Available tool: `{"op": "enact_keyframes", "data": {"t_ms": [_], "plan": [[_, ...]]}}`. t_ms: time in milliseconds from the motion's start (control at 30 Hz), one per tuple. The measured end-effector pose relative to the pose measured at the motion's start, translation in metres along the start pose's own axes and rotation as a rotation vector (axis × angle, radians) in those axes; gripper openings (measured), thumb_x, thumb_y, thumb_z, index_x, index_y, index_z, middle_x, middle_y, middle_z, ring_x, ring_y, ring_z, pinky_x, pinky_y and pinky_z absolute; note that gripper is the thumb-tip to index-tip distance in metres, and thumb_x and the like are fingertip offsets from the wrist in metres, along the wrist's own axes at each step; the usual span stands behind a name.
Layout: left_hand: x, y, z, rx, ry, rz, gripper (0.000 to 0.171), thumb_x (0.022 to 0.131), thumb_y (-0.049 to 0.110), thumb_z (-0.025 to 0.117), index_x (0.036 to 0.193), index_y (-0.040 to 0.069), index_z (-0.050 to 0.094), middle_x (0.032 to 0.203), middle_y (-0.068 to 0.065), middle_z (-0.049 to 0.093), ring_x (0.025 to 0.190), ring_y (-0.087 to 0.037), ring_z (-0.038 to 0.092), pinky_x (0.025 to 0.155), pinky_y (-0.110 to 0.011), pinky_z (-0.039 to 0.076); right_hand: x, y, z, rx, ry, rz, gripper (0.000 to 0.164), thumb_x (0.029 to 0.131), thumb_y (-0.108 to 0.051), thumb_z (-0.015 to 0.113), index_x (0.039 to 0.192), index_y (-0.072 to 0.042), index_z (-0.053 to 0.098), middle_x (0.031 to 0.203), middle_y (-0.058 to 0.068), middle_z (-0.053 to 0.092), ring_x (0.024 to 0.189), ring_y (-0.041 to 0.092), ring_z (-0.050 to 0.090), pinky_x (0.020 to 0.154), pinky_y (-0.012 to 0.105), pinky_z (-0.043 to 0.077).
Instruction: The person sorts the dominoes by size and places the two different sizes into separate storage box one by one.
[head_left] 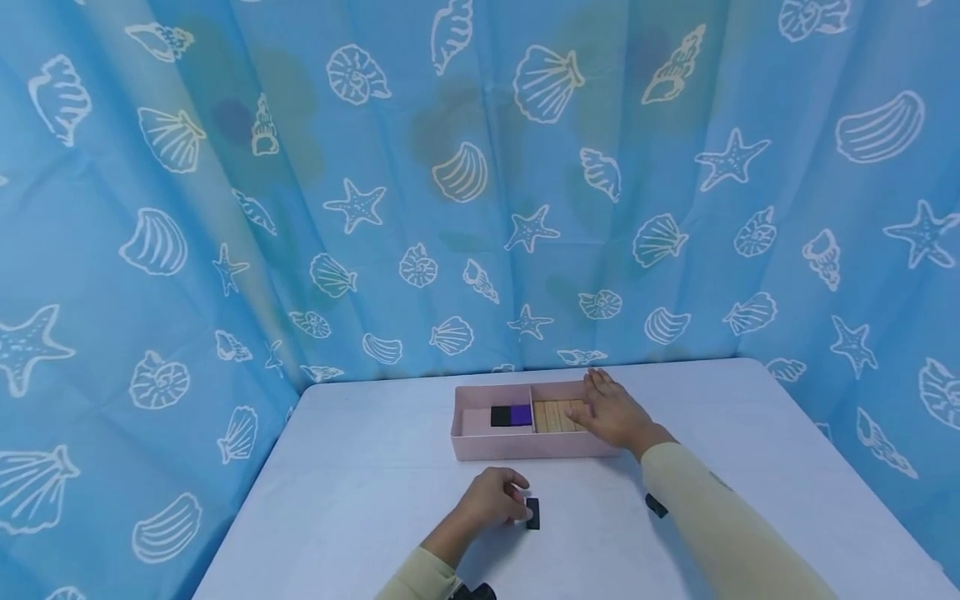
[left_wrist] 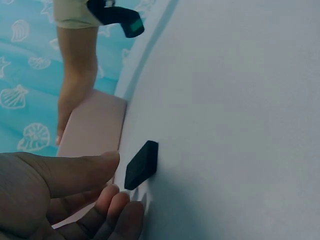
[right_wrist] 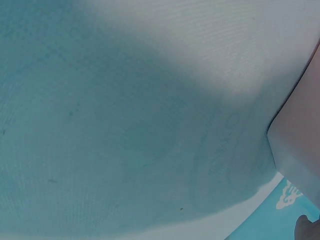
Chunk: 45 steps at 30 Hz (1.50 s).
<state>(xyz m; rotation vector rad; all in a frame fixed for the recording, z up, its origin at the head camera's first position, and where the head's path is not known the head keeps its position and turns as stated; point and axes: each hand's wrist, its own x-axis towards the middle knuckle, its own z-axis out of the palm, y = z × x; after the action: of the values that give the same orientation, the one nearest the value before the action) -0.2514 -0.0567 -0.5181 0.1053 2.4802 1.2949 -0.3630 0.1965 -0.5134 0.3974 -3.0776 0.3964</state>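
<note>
A small black block is on the white table, in front of a pink box. My left hand is low at the block's left side, its fingertips right by it. In the left wrist view the black block lies just beyond the thumb and loosely bent fingers, with a gap between thumb and fingers. My right hand lies over the box's right end with straight, spread fingers, hiding part of that compartment. Only a bit of that hand shows in the right wrist view.
The box has two compartments. A black block and a purple block sit side by side in the left one; several light wooden blocks stand in a row in the right one. A blue shell-patterned curtain hangs behind the white table.
</note>
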Motion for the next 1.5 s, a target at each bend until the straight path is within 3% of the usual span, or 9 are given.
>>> {"op": "enact_keyframes", "data": {"t_ms": [333, 567, 800, 1300, 1500], "plan": [[0.001, 0.0, 0.003, 0.067, -0.018, -0.023, 0.031, 0.073, 0.0, 0.082, 0.1, 0.009, 0.07, 0.073, -0.001, 0.061, 0.06, -0.015, 0.058, 0.054, -0.027, 0.049, -0.002, -0.005, -0.002, 0.017, -0.005, 0.009, 0.09, 0.096, -0.062, 0.039, 0.152, 0.003, 0.015, 0.16, 0.017, 0.009, 0.147, 0.035, 0.003, 0.115, 0.051, 0.01], [0.001, 0.0, 0.006, 0.138, -0.013, 0.012, 0.039, 0.071, 0.003, 0.084, 0.107, 0.008, 0.07, 0.072, 0.002, 0.059, 0.062, -0.015, 0.056, 0.058, -0.03, 0.046, -0.003, -0.005, -0.003, 0.008, -0.001, 0.006, 0.09, 0.096, -0.062, 0.038, 0.152, 0.005, 0.016, 0.16, 0.018, 0.01, 0.146, 0.036, 0.005, 0.115, 0.051, 0.011], [0.001, -0.005, 0.012, 0.227, 0.005, 0.082, 0.032, 0.068, 0.005, 0.087, 0.096, 0.009, 0.072, 0.071, 0.005, 0.057, 0.067, -0.014, 0.052, 0.067, -0.035, 0.044, -0.002, -0.001, 0.0, -0.004, 0.002, 0.006, 0.091, 0.096, -0.063, 0.037, 0.152, 0.005, 0.015, 0.16, 0.019, 0.011, 0.146, 0.036, 0.006, 0.115, 0.051, 0.011], [-0.002, -0.003, 0.013, 0.196, 0.022, 0.094, 0.042, 0.064, 0.002, 0.087, 0.094, 0.014, 0.06, 0.074, 0.003, 0.056, 0.067, -0.016, 0.053, 0.066, -0.037, 0.046, -0.003, -0.002, 0.0, -0.021, 0.004, 0.013, 0.092, 0.095, -0.064, 0.039, 0.152, 0.005, 0.016, 0.16, 0.019, 0.01, 0.147, 0.035, 0.004, 0.115, 0.052, 0.012], [-0.003, -0.004, 0.014, 0.184, 0.024, 0.098, 0.038, 0.068, 0.001, 0.085, 0.094, 0.014, 0.06, 0.071, 0.004, 0.057, 0.065, -0.016, 0.054, 0.062, -0.035, 0.045, -0.001, -0.001, 0.001, -0.021, 0.001, 0.015, 0.092, 0.095, -0.065, 0.038, 0.152, 0.005, 0.017, 0.16, 0.019, 0.011, 0.147, 0.035, 0.005, 0.115, 0.052, 0.011]]}}
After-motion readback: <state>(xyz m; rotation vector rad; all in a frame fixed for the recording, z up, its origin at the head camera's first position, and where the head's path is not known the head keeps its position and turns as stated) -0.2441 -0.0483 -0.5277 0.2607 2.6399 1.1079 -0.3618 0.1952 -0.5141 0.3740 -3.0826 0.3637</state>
